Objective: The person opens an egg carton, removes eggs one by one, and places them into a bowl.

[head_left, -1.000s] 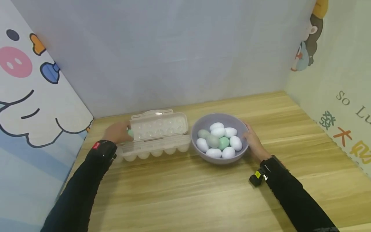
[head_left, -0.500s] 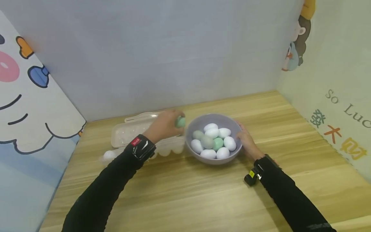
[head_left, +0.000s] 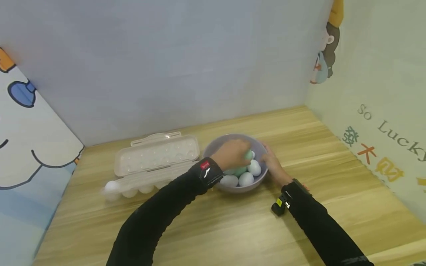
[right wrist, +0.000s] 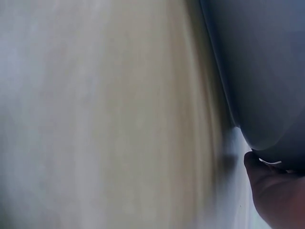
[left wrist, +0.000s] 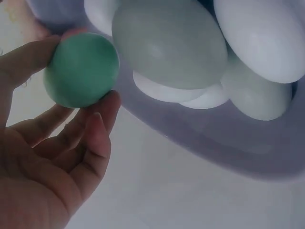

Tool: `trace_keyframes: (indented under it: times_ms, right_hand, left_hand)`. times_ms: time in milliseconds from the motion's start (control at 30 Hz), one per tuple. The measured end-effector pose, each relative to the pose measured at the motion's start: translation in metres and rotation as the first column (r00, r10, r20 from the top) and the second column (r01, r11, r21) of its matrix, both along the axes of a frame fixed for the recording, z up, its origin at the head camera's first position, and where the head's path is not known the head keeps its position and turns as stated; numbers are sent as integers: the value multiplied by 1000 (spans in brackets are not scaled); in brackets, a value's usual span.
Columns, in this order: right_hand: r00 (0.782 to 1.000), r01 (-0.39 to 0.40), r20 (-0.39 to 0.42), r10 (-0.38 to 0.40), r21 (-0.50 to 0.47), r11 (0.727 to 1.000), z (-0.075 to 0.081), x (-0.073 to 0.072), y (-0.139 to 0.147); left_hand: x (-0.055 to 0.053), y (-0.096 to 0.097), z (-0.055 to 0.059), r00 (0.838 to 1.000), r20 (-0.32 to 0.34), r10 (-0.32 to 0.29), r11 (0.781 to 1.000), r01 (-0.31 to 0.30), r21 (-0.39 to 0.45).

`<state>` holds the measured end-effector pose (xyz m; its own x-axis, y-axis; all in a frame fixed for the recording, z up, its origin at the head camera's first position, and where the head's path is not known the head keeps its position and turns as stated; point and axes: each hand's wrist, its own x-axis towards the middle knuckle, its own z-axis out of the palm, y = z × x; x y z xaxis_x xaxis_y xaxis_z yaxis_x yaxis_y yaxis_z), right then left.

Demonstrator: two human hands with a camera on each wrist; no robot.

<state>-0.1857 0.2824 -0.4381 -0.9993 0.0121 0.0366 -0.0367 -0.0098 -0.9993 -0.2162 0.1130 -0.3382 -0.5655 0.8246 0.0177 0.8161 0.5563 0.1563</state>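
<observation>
Over the grey-purple bowl point(head_left: 233, 189), my left hand point(head_left: 232, 153) pinches a green egg point(left wrist: 82, 69) between thumb and fingertips. Below it in the bowl lie several white eggs point(head_left: 246, 179) and grey-green eggs point(left wrist: 169, 45), partly hidden by that hand in the head view. My right hand point(head_left: 273, 165) grips the bowl's right side at the rim; the right wrist view shows part of the hand against the bowl's dark outer wall point(right wrist: 267, 62).
Left of the bowl lies a clear plastic egg carton point(head_left: 156, 157), its lid folded back toward the wall. Several eggs show along its front row, including a white egg point(head_left: 112, 187) at the left end. Printed walls stand on both sides of the wooden table point(head_left: 213, 229).
My left hand has carried the green egg rightward from the carton's left end to over the bowl. My right hand has stayed at the bowl's rim. The head view has turned right.
</observation>
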Motion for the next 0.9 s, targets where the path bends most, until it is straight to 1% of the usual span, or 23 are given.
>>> trace_keyframes:
  times_ms: [133,267,333,467,600,700,800,900]
  right_hand:
    - [1000,18,17,-18,-3,1000,-1,-1,-3]
    - [999,23,29,-22,-32,999,-1,-2,-3]
    - [999,21,29,-20,-37,999,-1,-2,-2]
    - [999,20,27,-19,-30,999,0,-1,-1]
    - [999,27,32,-26,-21,999,1,-1,-3]
    - [999,27,36,-26,-15,1000,0,-1,-3]
    - [999,33,40,-32,-15,999,-1,-1,-2]
    - [999,36,36,-35,-18,999,-1,-1,-1]
  left_hand:
    - [3,10,-8,998,-59,2,998,-6,-68]
    - [4,18,-12,997,-73,13,994,-20,-106]
    - [4,21,-13,997,-79,7,992,-17,-122]
    - [5,27,-18,993,-122,-2,989,-16,-149]
    - [7,31,-20,987,-162,18,981,-49,-188]
    - [9,33,-22,980,-193,45,974,-86,-211]
    - [11,36,-23,973,-215,80,968,-127,-215]
    - [12,36,-21,970,-215,110,967,-155,-204]
